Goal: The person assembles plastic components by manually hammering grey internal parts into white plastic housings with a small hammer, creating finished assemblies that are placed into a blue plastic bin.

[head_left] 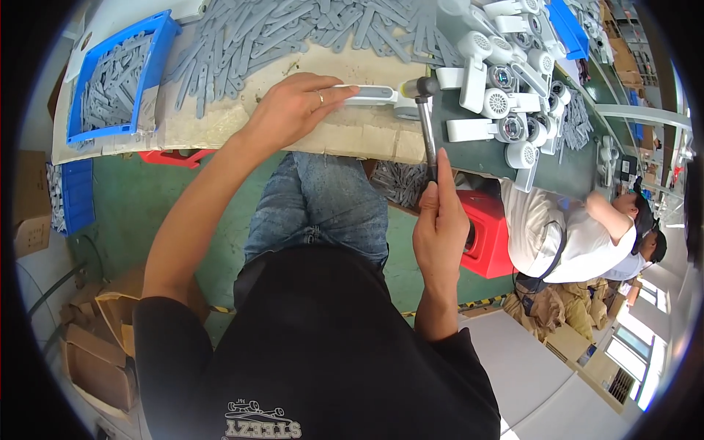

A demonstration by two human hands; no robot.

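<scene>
OK, head view: I've got L hand (292, 110) holding the white handheld unit (375, 94) by its left end, long axis L-R near the table (367, 139) edge; R hand (442, 235) grips hammer (426, 125), head by unit's right end, contact unclear.

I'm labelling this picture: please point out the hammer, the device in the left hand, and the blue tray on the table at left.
Hammer (426, 126): head view, on its metal shaft.
Device (374, 93): head view, on its grey inlay.
Blue tray (161, 48): head view, on its right wall.
</scene>
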